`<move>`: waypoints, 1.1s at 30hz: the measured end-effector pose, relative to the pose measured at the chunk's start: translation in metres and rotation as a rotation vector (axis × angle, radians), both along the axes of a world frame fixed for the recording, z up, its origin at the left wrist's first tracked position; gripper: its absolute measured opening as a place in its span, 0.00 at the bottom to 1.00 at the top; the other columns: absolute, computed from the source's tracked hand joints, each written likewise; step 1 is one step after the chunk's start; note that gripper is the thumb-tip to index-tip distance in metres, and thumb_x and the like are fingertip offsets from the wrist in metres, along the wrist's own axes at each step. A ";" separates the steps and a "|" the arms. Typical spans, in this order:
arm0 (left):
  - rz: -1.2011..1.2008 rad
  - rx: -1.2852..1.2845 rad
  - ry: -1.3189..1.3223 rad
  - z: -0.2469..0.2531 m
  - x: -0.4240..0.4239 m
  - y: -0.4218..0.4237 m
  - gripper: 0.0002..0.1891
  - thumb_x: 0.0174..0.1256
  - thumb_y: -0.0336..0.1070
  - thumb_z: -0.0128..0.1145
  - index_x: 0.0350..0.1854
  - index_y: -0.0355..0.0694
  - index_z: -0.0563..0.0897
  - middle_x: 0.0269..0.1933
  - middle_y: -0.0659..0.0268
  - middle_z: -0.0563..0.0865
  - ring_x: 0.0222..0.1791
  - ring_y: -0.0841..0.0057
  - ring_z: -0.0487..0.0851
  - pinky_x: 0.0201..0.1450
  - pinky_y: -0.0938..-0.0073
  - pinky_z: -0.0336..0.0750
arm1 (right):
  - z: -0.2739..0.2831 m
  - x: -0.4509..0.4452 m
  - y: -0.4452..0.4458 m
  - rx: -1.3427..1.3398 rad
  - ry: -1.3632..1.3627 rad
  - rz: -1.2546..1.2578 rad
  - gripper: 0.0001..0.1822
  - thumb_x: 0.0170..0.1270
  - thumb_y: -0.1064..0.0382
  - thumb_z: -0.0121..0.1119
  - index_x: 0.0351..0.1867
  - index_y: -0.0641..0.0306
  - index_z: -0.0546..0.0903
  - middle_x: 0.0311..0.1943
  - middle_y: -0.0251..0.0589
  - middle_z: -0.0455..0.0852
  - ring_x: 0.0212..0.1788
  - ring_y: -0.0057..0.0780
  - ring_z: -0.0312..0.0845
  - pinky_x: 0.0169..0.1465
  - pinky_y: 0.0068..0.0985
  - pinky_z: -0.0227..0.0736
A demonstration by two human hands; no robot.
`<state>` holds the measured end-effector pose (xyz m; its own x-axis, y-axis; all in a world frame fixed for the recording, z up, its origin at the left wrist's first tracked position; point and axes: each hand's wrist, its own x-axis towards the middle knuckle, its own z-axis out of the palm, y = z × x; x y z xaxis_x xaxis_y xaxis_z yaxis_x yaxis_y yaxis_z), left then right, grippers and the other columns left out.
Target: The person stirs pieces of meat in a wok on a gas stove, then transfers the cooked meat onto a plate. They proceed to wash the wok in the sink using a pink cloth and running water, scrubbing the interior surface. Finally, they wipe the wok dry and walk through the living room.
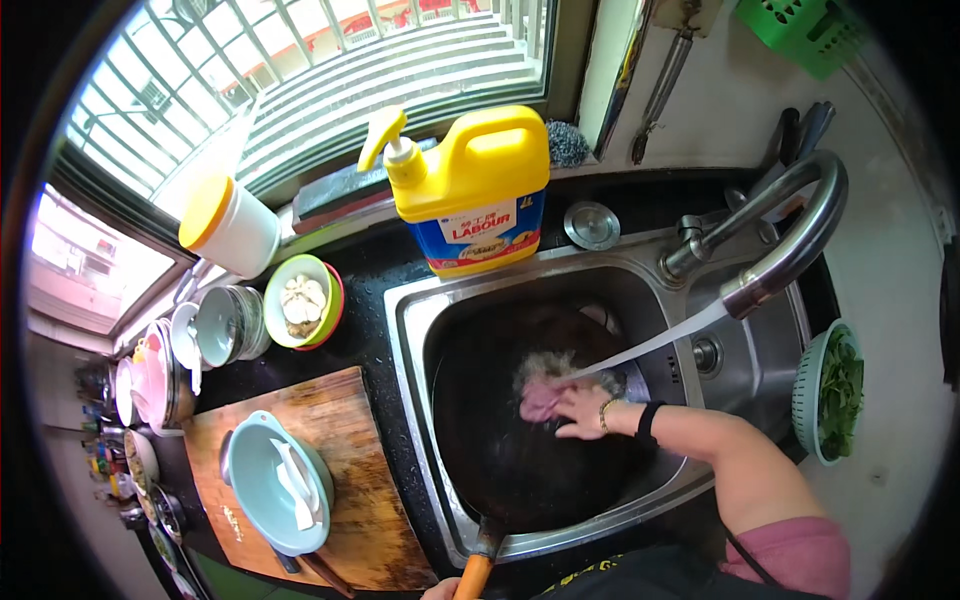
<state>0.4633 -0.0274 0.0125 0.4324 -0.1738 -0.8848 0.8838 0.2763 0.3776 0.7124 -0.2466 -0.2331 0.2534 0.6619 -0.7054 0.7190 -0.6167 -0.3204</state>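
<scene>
A large dark wok (525,465) rests in the left basin of the steel sink, its wooden handle (475,576) pointing toward me. At the bottom edge, my left hand (442,589) is partly in view, closed round that handle. Inside the wok, my right hand (589,411), with a bracelet and a black band at the wrist, presses on a pink cloth (541,399). Water (652,346) streams from the curved steel faucet (814,217) onto the cloth and splashes there.
Behind the sink stands a yellow detergent jug (480,172) with a pump. A blue-green plastic basin (319,469) sits on a wooden cutting board (375,510) at left, near a bowl of garlic (304,300) and stacked bowls (221,326). A colander of greens (806,397) is at right.
</scene>
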 end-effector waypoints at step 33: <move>-0.005 -0.015 0.038 -0.004 0.001 0.004 0.15 0.58 0.32 0.53 0.46 0.35 0.67 0.21 0.69 0.72 0.11 0.84 0.69 0.12 0.85 0.61 | 0.074 -0.038 -0.006 0.631 0.192 -0.308 0.12 0.52 0.59 0.53 0.33 0.63 0.70 0.28 0.49 0.77 0.32 0.47 0.75 0.34 0.38 0.71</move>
